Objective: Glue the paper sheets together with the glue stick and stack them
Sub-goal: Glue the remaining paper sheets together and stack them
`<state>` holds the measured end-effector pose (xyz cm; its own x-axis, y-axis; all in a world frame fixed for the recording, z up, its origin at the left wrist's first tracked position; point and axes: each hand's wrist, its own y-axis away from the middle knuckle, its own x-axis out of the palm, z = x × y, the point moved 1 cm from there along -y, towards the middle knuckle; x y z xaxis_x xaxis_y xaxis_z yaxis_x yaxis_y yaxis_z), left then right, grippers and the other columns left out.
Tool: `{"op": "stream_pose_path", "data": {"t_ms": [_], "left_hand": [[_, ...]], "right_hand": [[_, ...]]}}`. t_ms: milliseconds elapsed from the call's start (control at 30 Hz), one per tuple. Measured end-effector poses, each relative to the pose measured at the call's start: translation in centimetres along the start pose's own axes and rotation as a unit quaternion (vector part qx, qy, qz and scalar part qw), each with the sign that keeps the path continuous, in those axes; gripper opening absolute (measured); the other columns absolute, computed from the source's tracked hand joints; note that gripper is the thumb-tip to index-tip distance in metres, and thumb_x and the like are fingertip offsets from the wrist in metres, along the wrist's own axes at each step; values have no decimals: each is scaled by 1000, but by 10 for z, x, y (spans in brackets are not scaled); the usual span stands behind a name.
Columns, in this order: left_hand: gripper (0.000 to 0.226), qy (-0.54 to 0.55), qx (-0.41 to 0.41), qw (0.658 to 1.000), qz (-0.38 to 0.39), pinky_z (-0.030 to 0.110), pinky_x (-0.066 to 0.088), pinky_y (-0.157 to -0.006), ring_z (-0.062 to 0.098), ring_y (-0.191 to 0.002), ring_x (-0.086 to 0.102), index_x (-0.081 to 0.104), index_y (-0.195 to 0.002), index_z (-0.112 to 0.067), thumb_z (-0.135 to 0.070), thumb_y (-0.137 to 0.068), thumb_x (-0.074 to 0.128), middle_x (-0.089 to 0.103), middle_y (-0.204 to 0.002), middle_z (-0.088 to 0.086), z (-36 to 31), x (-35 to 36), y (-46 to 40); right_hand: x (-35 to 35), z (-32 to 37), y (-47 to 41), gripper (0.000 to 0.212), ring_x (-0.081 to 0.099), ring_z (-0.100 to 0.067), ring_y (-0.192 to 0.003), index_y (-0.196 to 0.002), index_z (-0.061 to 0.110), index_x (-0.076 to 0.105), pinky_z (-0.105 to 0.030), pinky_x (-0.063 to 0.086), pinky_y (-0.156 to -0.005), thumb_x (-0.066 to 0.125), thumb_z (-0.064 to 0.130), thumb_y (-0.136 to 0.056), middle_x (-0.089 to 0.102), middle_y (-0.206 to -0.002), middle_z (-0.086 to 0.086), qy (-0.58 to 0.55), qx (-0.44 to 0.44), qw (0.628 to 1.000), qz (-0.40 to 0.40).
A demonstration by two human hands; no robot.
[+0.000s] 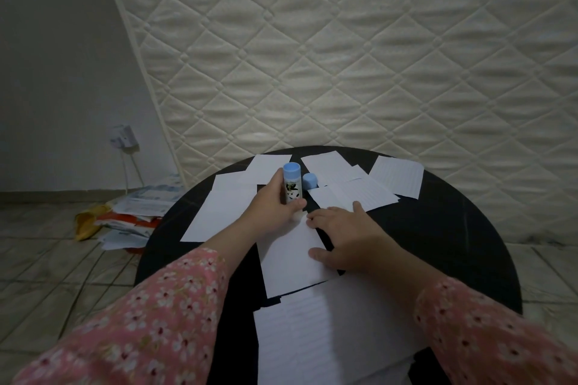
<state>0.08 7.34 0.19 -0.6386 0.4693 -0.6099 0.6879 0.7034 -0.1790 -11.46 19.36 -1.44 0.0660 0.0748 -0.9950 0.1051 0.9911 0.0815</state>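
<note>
My left hand (275,200) grips a glue stick (291,183), held upright with its blue end up and its lower end down near the top edge of a white paper sheet (291,262) in the middle of the round black table (438,228). My right hand (347,237) lies flat on that sheet's right side, fingers spread, pressing it down. The glue stick's blue cap (310,181) stands loose on the table just right of the stick. A larger stack of lined sheets (328,331) lies nearest to me.
Several loose white sheets (397,176) are scattered over the far half of the table. A quilted mattress (344,40) leans upright right behind it. On the tiled floor to the left lies a pile of papers (134,216) below a wall socket (123,137).
</note>
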Motion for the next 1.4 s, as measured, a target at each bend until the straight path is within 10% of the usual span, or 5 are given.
{"op": "stream_pose_path", "data": {"t_ms": [1100, 1233, 1400], "left_hand": [[72, 25, -66, 997, -11, 30, 42, -93, 12, -107, 52, 23, -144, -34, -19, -89, 65, 53, -125, -5, 37, -41, 26], [82, 145, -33, 976, -157, 24, 53, -64, 16, -82, 67, 12, -139, -42, -14, -87, 68, 62, -104, 6, 37, -49, 29], [22, 113, -11, 965, -238, 23, 48, -59, 15, -75, 61, 49, -117, -37, -26, -99, 50, 62, -108, 11, 32, -64, 28]], "right_hand": [[3, -5, 2, 65, 22, -9, -141, -148, 29, 30, -44, 20, -115, 49, 52, -90, 23, -156, 14, -59, -4, 998, -11], [6, -5, 3, 64, 15, -9, -144, -149, 30, 28, -45, 15, -116, 48, 50, -92, 19, -157, 16, -80, 2, 997, -11], [6, -6, 3, 64, 9, -11, -146, -150, 30, 25, -48, 8, -117, 48, 49, -93, 16, -158, 17, -94, 5, 996, 4]]}}
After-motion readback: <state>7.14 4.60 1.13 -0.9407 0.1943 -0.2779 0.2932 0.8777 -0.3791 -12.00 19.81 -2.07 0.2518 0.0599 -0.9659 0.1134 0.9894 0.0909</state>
